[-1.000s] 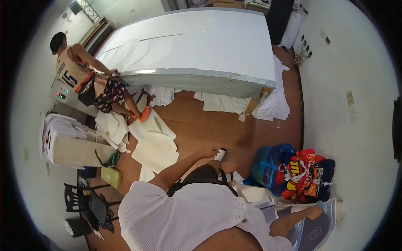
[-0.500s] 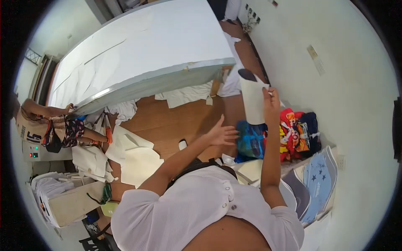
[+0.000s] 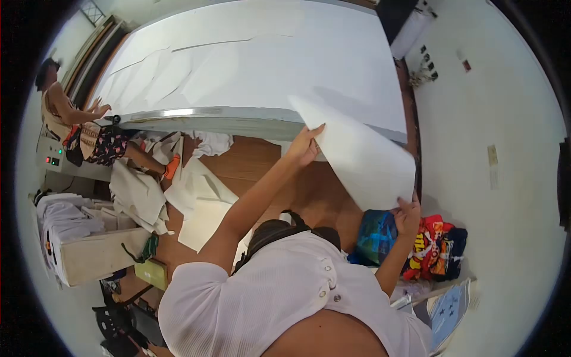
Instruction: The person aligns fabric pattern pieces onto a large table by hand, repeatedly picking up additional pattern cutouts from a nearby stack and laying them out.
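Note:
A white sheet (image 3: 366, 160), cut to a shape and slightly curved, is stretched between my two hands near the front right corner of the large white-topped table (image 3: 256, 71). My left hand (image 3: 305, 149) grips its left edge, thumb on top. On the lower right corner, my right hand (image 3: 407, 215) is closed with the thumb over the sheet. The far end of the sheet overlaps the tabletop. I cannot tell whether it is paper or cloth.
A person (image 3: 80, 128) stands at the table's left end, hands by its edge. White cut pieces (image 3: 199, 199) lie on the floor. Colourful bundles (image 3: 434, 247) sit by the right wall, near a blue starred panel (image 3: 449, 309). A box of white cloth (image 3: 107, 253) stands left.
My left hand, free and spread before, has taken hold of the sheet. The sheet has swung from hanging at the right to spanning both hands. My view has shifted.

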Available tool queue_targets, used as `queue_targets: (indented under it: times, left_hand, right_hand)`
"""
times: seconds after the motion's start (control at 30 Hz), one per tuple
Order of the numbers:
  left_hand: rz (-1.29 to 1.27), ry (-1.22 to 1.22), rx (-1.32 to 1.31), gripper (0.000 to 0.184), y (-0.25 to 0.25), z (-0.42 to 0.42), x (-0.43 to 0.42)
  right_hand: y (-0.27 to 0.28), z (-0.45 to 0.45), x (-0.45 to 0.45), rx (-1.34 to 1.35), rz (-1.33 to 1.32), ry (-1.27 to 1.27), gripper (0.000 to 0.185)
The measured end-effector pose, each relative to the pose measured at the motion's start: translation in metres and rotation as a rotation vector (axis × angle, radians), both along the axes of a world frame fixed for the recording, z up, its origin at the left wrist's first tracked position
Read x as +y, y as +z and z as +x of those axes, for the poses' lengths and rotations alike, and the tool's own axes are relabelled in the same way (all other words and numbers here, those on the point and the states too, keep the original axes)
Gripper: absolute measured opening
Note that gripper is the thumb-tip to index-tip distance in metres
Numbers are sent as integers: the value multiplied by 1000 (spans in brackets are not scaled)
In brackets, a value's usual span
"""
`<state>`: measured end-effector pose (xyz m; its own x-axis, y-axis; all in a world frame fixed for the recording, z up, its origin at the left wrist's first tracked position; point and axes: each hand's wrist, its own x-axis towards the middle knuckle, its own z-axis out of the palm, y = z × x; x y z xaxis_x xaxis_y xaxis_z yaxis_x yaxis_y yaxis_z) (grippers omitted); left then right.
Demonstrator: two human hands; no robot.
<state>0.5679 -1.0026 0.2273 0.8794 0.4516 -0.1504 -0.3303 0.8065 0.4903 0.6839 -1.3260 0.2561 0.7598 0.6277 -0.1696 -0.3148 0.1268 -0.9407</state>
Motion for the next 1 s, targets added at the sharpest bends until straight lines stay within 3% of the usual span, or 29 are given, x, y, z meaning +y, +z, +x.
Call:
queue_targets:
  times: [0.03,0.13,0.23,0.27,0.33,0.43,0.53,0.67,0.87,1.0]
  left_hand:
    - [-1,18,8,31,8,-7,19]
    - [148,-124,39,30,36,-25,81]
    - [246,-203,74,29,35,-32,142]
    - [294,-250,100,29,30,-33,162]
    - [386,-344,154,28,19,-34,204]
    - [533,-317,297,29,7,-34,276]
    - [664,-281,454,29,-12,-26,352]
    - [744,-44,980,47,-102,-4,441]
    - [786,125,1113,50,-155,0,514]
    - [1035,278,1088,52,-167,43,559]
  right_hand:
    - [-3,-3,19,8,-1,18,53]
    - [-7,-8,81,401,330,92,60]
    - [-35,27,138,629,487,429,79]
    - [-52,39,164,633,482,445,79]
    - [-61,55,234,262,495,665,61]
    - [-45,43,343,88,318,644,63]
    - [-47,43,444,327,-97,134,53]
    - [-100,69,528,303,-316,120,40]
    - [-156,79,620,272,-499,90,32]
    - [-162,99,652,347,-445,151,29]
